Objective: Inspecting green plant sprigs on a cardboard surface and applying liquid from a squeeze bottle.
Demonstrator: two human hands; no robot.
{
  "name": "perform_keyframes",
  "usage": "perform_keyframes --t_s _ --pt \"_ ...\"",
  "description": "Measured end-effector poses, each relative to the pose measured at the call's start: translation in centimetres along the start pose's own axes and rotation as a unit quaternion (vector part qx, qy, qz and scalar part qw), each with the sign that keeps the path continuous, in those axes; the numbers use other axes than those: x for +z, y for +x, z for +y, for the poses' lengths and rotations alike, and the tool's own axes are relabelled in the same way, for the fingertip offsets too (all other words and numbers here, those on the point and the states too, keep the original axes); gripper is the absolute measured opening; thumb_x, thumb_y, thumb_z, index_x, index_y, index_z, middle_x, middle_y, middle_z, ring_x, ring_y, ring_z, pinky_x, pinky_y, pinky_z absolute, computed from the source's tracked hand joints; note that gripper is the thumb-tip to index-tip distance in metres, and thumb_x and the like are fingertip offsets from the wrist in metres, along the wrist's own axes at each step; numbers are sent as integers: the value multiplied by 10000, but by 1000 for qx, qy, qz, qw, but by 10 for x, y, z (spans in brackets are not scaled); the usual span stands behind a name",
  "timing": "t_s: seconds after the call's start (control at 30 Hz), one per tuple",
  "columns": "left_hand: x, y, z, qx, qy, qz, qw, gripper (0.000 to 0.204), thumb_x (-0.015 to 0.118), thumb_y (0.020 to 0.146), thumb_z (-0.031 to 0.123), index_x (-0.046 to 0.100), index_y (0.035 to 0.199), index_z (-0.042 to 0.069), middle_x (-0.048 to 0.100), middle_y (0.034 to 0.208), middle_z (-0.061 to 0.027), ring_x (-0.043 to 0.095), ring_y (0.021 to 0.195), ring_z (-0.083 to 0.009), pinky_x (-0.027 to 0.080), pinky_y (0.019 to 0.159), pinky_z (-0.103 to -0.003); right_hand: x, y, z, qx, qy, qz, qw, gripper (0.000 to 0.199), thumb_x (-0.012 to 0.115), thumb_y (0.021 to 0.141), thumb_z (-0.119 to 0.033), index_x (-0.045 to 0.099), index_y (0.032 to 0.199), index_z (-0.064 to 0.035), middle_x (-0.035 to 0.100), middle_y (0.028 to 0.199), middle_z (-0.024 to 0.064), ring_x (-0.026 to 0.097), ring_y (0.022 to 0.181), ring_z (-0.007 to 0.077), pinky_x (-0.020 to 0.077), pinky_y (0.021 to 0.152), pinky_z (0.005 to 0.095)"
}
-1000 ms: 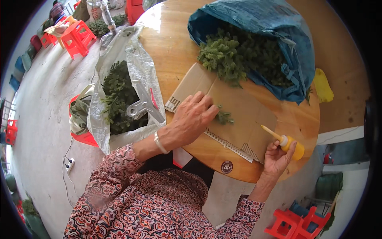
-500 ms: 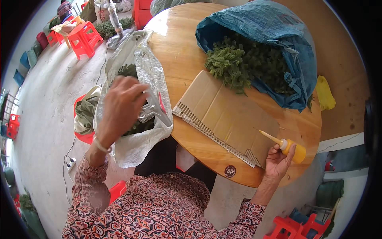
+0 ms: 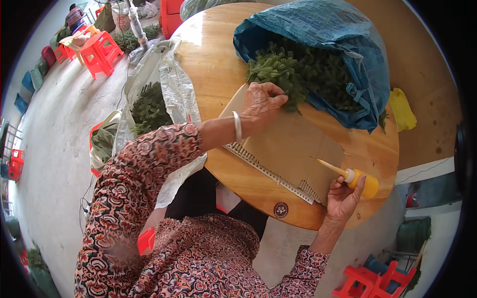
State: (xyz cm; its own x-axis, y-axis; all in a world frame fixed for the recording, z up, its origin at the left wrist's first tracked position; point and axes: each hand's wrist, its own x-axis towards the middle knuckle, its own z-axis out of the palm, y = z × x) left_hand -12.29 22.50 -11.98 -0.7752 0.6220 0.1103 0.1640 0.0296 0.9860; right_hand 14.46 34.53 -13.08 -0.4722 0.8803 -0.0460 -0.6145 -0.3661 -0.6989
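Observation:
My right hand [image 3: 343,198] holds a yellow squeeze bottle [image 3: 365,185] with a long pointed nozzle, tipped toward the left over a brown cardboard sheet [image 3: 293,144]. Stretched across the table, my left hand [image 3: 263,105] has its thumb and fingertips closed at the edge of green needle-leaved sprigs [image 3: 271,68]. These spill from the mouth of a blue woven bag [image 3: 318,22]. A row of thin, spike-like pieces on a white perforated strip [image 3: 290,189] lines the cardboard's near edge. My left forearm hides part of that row.
Left of the round wooden table [image 3: 213,54], an open white sack [image 3: 174,74] holds more sprigs [image 3: 150,107]. A yellow cloth-like piece [image 3: 402,109] lies beyond the table's right edge. Red stools [image 3: 99,52] stand at the far left, with another person [image 3: 74,16] behind.
My left hand has moved right, from over the white sack to the sprigs by the blue bag. The right hand keeps hold of the bottle, almost in place.

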Motion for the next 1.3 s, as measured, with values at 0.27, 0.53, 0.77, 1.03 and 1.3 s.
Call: perform_keyframes --t_s 0.27,0.53,0.77,1.03,1.3 --pt "-40 -41 18 -117 -328 -21 937 125 578 837 109 628 880 3 561 676 -43 563 611 -131 452 525 -255 7 -9 -2 16 5 1 1000 347 700 858 -285 572 1068 -40 648 926 80 605 634 159 508 538 215" --pt "-63 -54 12 -131 -65 -252 957 165 505 852 44 650 931 49 564 651 -21 496 501 -87 405 442 -203 7 -9 -4 15 6 11 1000 365 703 855 -288 569 1072 -27 646 925 82 601 629 156 499 537 208" --pt "-63 -61 11 23 189 -262 946 213 508 856 57 624 1027 3 574 640 -56 558 510 -126 480 474 -224 0 -5 -10 89 85 -122 985 444 687 856 -369 560 1118 -34 634 968 105 612 719 182 494 592 230" --pt "-38 -77 20 -195 -239 -169 936 202 510 885 28 589 1064 -23 597 721 -65 598 554 -119 517 505 -203 71 -35 24 234 213 -243 917 561 626 846 -538 539 1194 -107 586 1106 152 569 943 305 501 782 389" --pt "-50 -103 10 -130 -130 -257 949 212 540 886 -15 532 1098 -24 590 768 -49 628 606 -114 550 547 -191 79 17 58 234 108 -134 957 522 636 867 -449 516 1197 -64 510 1286 207 496 1150 378 476 937 439"
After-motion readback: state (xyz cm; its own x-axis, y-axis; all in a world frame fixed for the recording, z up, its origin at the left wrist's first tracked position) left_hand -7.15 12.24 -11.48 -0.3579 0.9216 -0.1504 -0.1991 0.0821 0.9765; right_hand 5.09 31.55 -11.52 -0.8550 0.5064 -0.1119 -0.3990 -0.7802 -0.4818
